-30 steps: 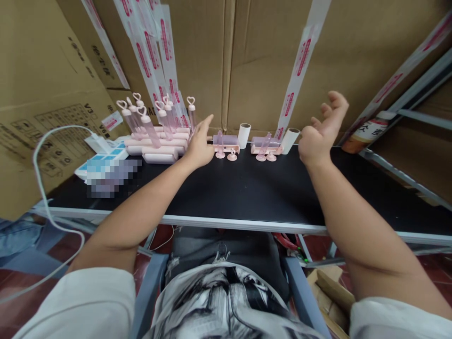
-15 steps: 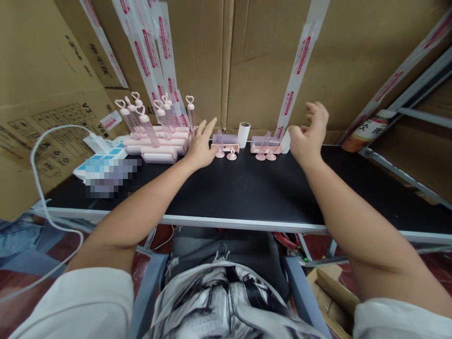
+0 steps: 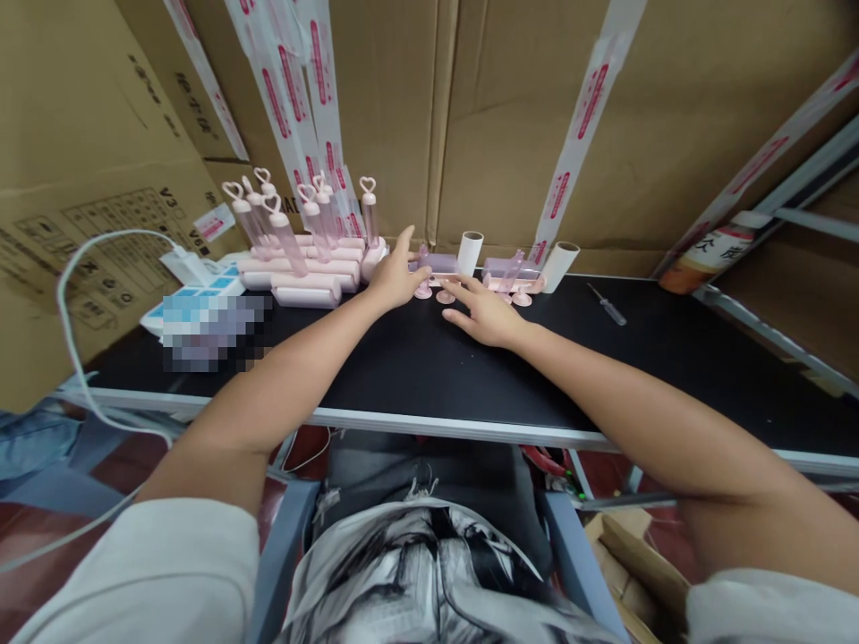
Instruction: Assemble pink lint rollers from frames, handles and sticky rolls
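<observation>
Currently the left hand [image 3: 395,277] is half open to the left of the white tube [image 3: 471,255], its thumb by a clear stem [image 3: 423,265]; I cannot tell whether it grips the stem; the right hand [image 3: 493,315] is in front of the white tube, fingers straight and thumb spread well apart, closed round nothing, with fingertips at a pink tray [image 3: 438,280] and a small pink cap [image 3: 446,297]; whether they touch is unclear; tray, cap and stem sit just left of the white tube, near its foot; a purple roll [image 3: 441,262] lies behind the tray; right of the white tube are a second tray [image 3: 535,283] and, farther off, a screwdriver [image 3: 608,306].
</observation>
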`<state>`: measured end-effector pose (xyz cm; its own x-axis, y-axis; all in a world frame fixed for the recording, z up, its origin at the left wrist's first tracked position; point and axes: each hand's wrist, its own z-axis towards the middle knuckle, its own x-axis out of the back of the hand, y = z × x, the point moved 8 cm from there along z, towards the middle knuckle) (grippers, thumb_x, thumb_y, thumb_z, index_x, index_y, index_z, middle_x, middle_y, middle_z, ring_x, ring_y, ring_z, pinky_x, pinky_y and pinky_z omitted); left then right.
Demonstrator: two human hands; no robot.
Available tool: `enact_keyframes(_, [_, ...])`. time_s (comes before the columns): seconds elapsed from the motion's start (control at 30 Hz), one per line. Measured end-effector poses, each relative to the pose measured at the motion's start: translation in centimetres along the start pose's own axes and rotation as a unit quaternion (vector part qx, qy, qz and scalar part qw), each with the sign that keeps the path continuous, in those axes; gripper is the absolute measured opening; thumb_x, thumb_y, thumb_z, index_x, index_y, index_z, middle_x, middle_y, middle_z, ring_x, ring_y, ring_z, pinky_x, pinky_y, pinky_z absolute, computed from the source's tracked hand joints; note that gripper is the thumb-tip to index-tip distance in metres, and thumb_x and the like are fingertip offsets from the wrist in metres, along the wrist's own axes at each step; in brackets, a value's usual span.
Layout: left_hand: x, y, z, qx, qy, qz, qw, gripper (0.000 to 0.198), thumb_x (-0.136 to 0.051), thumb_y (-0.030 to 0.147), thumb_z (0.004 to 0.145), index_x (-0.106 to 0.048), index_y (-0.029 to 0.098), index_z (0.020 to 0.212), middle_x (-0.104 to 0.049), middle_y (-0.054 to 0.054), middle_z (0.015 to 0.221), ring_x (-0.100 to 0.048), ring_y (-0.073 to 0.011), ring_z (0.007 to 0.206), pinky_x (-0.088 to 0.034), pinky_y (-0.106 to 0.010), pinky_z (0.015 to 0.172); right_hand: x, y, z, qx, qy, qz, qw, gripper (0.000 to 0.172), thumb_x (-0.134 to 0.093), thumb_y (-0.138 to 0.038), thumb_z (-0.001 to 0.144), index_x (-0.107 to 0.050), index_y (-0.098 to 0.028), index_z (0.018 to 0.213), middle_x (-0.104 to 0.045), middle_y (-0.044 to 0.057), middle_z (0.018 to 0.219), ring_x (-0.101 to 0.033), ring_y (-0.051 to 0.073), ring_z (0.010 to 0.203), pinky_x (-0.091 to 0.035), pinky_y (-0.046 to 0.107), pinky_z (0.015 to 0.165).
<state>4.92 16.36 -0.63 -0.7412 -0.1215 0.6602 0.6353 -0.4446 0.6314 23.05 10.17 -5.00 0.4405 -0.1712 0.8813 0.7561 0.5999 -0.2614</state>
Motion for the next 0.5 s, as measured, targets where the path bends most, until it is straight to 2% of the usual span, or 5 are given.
enact_keyframes(0.13, [-0.3, 0.2, 0.4, -0.015, 0.0, -0.003, 1.0, 0.088, -0.073, 0.017, 0.095, -0.036, 0.019, 0.175, -0.08, -0.015, 0.136, -0.074, -0.0244, 0.129, -0.052, -0.043, 0.121, -1.0, 0.0, 0.2, -0.012, -0.035, -0.012, 0.999, 0.068, -0.062, -0.05, 0.109, -0.054, -0.023, 0.171, -0.042, 0.019, 0.182, -0.056, 0.046, 0.158, -0.053, 0.065, 0.126])
enact_keyframes(0.3, [0.4, 0.2, 0.9, -0.047, 0.038, -0.016, 0.998, 0.083, -0.075, 0.01, 0.089, -0.05, 0.021, 0.167, -0.081, -0.008, 0.115, -0.075, -0.024, 0.109, -0.057, -0.045, 0.111, -1.1, 0.2, 0.4, -0.002, -0.048, 0.003, 0.999, 0.074, -0.06, -0.05, 0.108, -0.05, -0.013, 0.172, -0.047, 0.021, 0.179, -0.052, 0.043, 0.161, -0.051, 0.063, 0.127])
enact_keyframes(0.37, [0.9, 0.2, 1.3, -0.072, 0.062, -0.042, 0.995, 0.082, -0.076, 0.01, 0.088, -0.051, 0.023, 0.165, -0.08, -0.005, 0.108, -0.075, -0.0232, 0.103, -0.058, -0.044, 0.107, -0.4, 0.3, 0.6, 0.015, -0.012, 0.029, 0.999, 0.074, -0.06, -0.045, 0.106, -0.05, -0.013, 0.172, -0.049, 0.02, 0.178, -0.052, 0.042, 0.162, -0.05, 0.062, 0.128])
enact_keyframes(0.4, [1.2, 0.2, 1.4, -0.085, 0.074, -0.065, 0.992, 0.082, -0.077, 0.011, 0.088, -0.051, 0.025, 0.164, -0.078, -0.004, 0.105, -0.075, -0.0225, 0.1, -0.059, -0.043, 0.105, 0.2, 0.4, 0.6, 0.023, 0.015, 0.047, 0.999, 0.072, -0.06, -0.041, 0.105, -0.051, -0.014, 0.171, -0.05, 0.02, 0.177, -0.057, 0.041, 0.158, -0.052, 0.061, 0.126])
enact_keyframes(0.5, [1.9, 0.0, 1.7, -0.101, 0.095, -0.176, 0.975, 0.081, -0.081, 0.021, 0.092, -0.045, 0.029, 0.164, -0.074, -0.003, 0.103, -0.077, -0.0209, 0.096, -0.061, -0.038, 0.098, 2.6, 0.8, 0.2, 0.034, 0.121, 0.095, 0.987, 0.059, -0.058, -0.028, 0.102, -0.064, -0.018, 0.16, -0.065, 0.019, 0.163, -0.08, 0.033, 0.117, -0.064, 0.053, 0.105])
